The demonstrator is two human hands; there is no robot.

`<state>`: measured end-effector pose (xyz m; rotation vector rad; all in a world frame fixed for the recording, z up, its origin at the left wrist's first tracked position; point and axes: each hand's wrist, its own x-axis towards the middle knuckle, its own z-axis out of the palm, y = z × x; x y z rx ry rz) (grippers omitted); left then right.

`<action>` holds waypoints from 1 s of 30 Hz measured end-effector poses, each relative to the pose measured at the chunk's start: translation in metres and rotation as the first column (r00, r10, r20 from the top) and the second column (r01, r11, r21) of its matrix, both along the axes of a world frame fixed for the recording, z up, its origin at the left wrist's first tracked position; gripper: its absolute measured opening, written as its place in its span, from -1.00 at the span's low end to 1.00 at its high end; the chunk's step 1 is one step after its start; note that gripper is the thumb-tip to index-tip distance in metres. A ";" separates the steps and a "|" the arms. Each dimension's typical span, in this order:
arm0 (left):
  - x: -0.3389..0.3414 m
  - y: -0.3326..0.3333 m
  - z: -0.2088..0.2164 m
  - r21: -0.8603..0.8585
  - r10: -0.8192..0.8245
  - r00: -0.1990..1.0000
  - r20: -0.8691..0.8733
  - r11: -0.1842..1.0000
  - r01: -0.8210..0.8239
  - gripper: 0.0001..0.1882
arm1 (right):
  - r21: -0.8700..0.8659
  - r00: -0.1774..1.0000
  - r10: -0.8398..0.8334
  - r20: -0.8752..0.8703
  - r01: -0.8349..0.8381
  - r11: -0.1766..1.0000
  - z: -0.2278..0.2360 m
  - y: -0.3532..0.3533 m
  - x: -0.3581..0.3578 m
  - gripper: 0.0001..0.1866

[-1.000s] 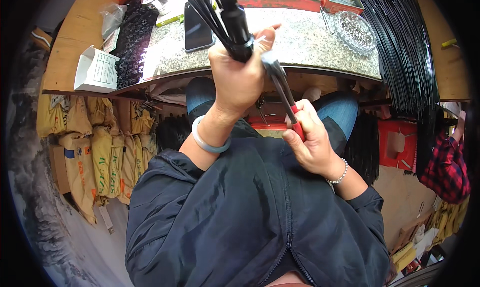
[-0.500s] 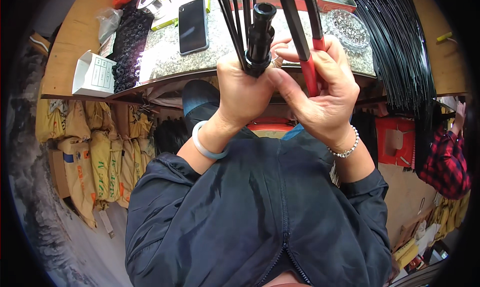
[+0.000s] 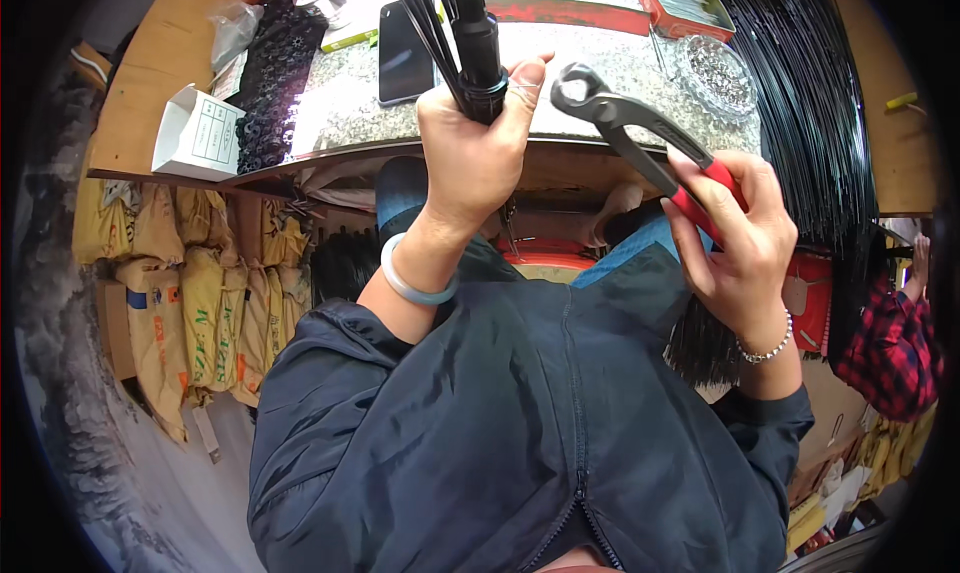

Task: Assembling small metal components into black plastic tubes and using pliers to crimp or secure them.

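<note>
Left hand (image 3: 475,158) clamps black tube (image 3: 478,43) with thin rods (image 3: 425,23), raised over granite benchtop (image 3: 600,73). Right hand (image 3: 745,238) grips red-handled pincers (image 3: 640,138), jaws shut, beside it. Tube likely stiff, light; hold at collar.

From here I see an open gap between my left hand (image 3: 478,158) and my right hand (image 3: 742,241), wide enough to pass through, though the pincers (image 3: 640,138) slant across its upper part. Ahead, the tabletop (image 3: 580,68) is crowded: a phone (image 3: 403,41) lies just left of the black tube (image 3: 478,38) in my left grip, and a glass dish (image 3: 712,65) sits to the right. Hanging black strips (image 3: 815,103) wall off the right side.
</note>
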<state>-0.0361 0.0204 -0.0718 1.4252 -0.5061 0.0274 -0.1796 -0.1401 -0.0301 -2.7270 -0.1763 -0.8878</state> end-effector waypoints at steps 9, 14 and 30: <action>-0.004 -0.005 0.005 -0.007 -0.058 0.996 -0.062 0.998 0.058 -0.86 | -0.327 0.994 -0.053 0.101 0.083 0.942 0.009 0.001 -0.002 -0.79; -0.008 -0.005 0.006 -0.007 -0.098 0.994 -0.040 0.995 0.097 -0.77 | -0.410 0.985 -0.069 0.155 0.128 0.903 0.008 0.004 -0.006 -0.82; -0.015 -0.004 0.014 -0.001 -0.202 0.977 0.070 0.979 0.203 -0.72 | 0.876 0.234 0.947 -0.220 0.474 0.087 -0.007 -0.001 -0.017 -0.40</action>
